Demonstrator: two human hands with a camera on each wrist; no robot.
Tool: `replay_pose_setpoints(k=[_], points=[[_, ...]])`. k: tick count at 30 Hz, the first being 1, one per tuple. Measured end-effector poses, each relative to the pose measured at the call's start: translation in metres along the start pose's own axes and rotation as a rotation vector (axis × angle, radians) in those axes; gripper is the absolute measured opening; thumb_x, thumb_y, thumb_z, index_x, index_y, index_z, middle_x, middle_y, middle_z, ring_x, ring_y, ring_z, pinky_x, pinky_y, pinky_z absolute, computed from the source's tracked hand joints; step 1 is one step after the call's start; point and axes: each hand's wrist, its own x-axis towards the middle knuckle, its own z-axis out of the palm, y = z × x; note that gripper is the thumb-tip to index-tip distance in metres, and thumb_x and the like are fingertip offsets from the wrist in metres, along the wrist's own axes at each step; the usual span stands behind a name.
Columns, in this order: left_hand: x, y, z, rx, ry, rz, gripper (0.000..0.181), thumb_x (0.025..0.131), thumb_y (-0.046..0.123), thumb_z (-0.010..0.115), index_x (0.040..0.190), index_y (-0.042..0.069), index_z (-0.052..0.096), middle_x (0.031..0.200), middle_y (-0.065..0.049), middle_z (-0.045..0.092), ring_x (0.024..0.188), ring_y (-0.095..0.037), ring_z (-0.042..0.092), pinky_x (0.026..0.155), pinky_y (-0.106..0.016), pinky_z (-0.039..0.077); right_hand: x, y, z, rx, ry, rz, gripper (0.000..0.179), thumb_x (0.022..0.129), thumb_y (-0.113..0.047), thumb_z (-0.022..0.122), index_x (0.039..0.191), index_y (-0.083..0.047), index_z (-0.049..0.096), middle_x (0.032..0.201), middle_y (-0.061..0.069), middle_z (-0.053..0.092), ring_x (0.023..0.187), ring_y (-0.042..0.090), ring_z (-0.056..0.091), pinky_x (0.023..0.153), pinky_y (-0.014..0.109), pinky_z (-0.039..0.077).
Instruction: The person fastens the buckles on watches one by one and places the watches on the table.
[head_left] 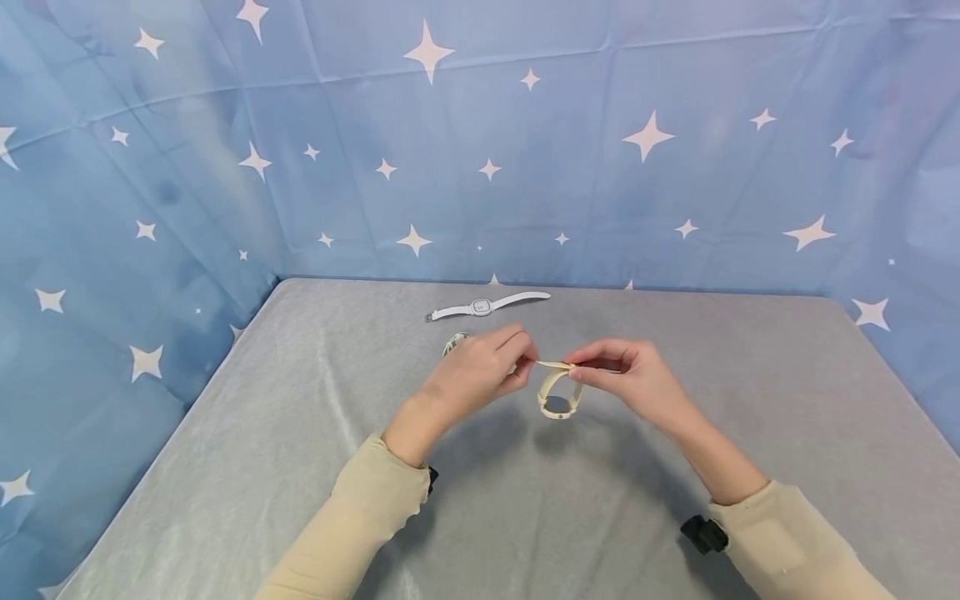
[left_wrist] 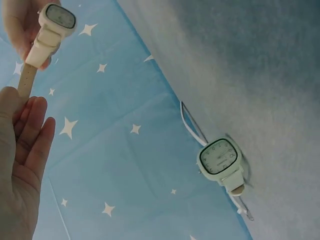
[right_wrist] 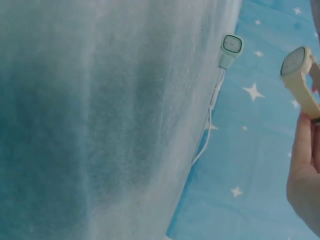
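Note:
A cream wristwatch (head_left: pixel 557 410) is held up between both hands, its strap bent into a loop and its case hanging at the bottom. My left hand (head_left: pixel 480 367) pinches the free strap end between thumb and fingers. On the other side, my right hand (head_left: pixel 637 375) grips the strap near the buckle, at the top of the loop. The left wrist view shows the strap tail with small holes (left_wrist: pixel 27 82) running into the left fingers. Partly covered by the left hand in the head view is a pale green watch (left_wrist: pixel 218 156), its strap closed, lying on the table.
A white watch (head_left: pixel 482 307) lies stretched out near the back edge of the grey cloth-covered table (head_left: pixel 285 467). Blue star-print fabric (head_left: pixel 570 167) stands behind the table and along its left side. A black wrist device (head_left: pixel 705 534) sits at the right sleeve.

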Motion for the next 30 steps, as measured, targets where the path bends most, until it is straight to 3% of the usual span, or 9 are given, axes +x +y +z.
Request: replay_pose_setpoints(k=[5,11,15,18,24,30], points=[[-0.003,0.002,0.001,-0.167,-0.055,-0.128,0.006,0.092,0.007,0.064,0.097,0.011,0.064,0.091,0.003,0.065,0.078,-0.006,0.064,0.07,-0.016,0.052,0.0,0.001,0.001,0.049,0.045,-0.004,0.025,0.091,-0.009,0.072,0.112,0.005,0.07,0.096,-0.013,0.076,0.09,0.004,0.073,0.081,0.022,0.058],[-0.004,0.009,0.006,-0.514,-0.143,-0.403,0.021,0.093,0.019,0.072,0.109,0.009,0.064,0.103,0.0,0.071,0.095,-0.011,0.069,0.089,-0.024,0.056,0.0,0.001,0.003,0.098,0.123,-0.03,0.025,0.092,-0.008,0.071,0.114,0.003,0.07,0.098,-0.013,0.076,0.09,0.004,0.072,0.083,0.021,0.058],[-0.003,0.013,0.01,-0.703,-0.184,-0.591,0.022,0.092,0.021,0.073,0.109,0.006,0.066,0.103,-0.004,0.074,0.097,-0.013,0.071,0.09,-0.023,0.057,0.001,0.0,0.006,0.11,0.152,-0.023,0.026,0.091,-0.012,0.073,0.114,0.0,0.071,0.099,-0.012,0.076,0.092,0.005,0.071,0.085,0.021,0.058],[-0.002,0.014,0.011,-0.787,-0.183,-0.697,0.02,0.092,0.019,0.073,0.106,0.006,0.069,0.102,-0.006,0.075,0.098,-0.015,0.072,0.089,-0.021,0.057,0.002,-0.001,0.008,0.149,0.164,-0.02,0.026,0.091,-0.012,0.073,0.114,0.0,0.071,0.099,-0.012,0.077,0.091,0.004,0.071,0.085,0.021,0.058],[-0.003,0.014,0.01,-0.843,-0.135,-0.771,0.018,0.089,0.014,0.075,0.103,0.003,0.071,0.101,-0.011,0.075,0.098,-0.02,0.072,0.087,-0.02,0.057,0.002,0.0,0.011,0.213,0.178,-0.046,0.023,0.091,-0.008,0.072,0.113,0.0,0.071,0.099,-0.011,0.077,0.09,0.005,0.07,0.084,0.02,0.058],[-0.004,0.013,0.01,-0.849,-0.064,-0.806,0.017,0.091,0.014,0.074,0.105,0.004,0.072,0.102,-0.011,0.075,0.099,-0.021,0.073,0.088,-0.021,0.057,0.004,0.0,0.012,0.178,0.147,-0.098,0.026,0.092,-0.004,0.07,0.116,0.006,0.069,0.102,-0.01,0.076,0.094,0.006,0.072,0.086,0.021,0.058]])
